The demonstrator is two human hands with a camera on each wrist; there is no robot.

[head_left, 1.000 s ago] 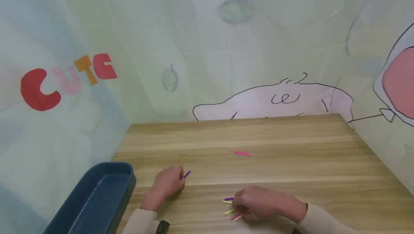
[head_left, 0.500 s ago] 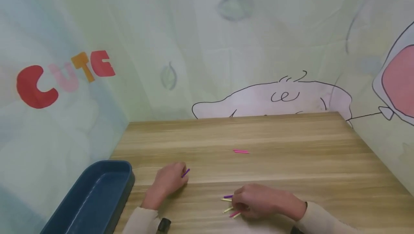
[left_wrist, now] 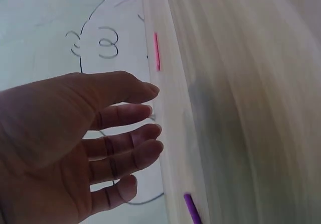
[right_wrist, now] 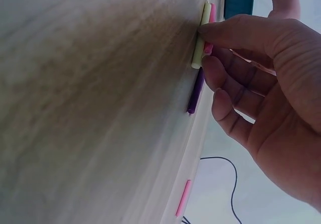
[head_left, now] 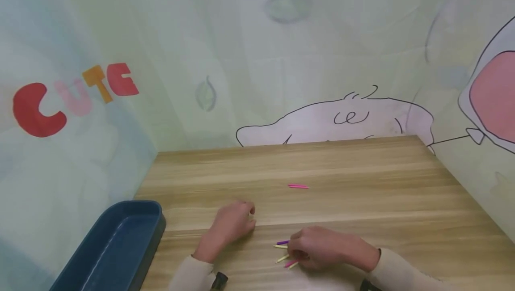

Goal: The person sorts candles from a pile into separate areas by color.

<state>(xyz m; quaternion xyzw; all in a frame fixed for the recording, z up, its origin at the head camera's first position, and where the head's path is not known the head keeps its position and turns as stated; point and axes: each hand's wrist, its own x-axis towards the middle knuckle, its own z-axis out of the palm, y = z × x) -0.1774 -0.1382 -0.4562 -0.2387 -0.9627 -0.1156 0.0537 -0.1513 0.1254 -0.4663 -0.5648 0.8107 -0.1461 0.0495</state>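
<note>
My left hand is over the table left of centre, its fingers loosely bent and apart, holding nothing. In the left wrist view a thin purple stick lies on the table below the fingers. My right hand rests low over a small group of sticks. Its thumb and fingertips pinch a pale yellow stick beside a pink stick; a purple stick lies just beyond. In the head view, ends of purple, yellow and pink sticks stick out left of that hand, which hides the rest.
Two pink sticks lie side by side farther back on the wooden table. A dark blue tray stands at the left edge. Printed cloth walls enclose the table's back and sides.
The left hand held a purple stick in the earlier frames; it has let go, loosened its fingers and moved right. The right hand has stayed at the group of sticks.
</note>
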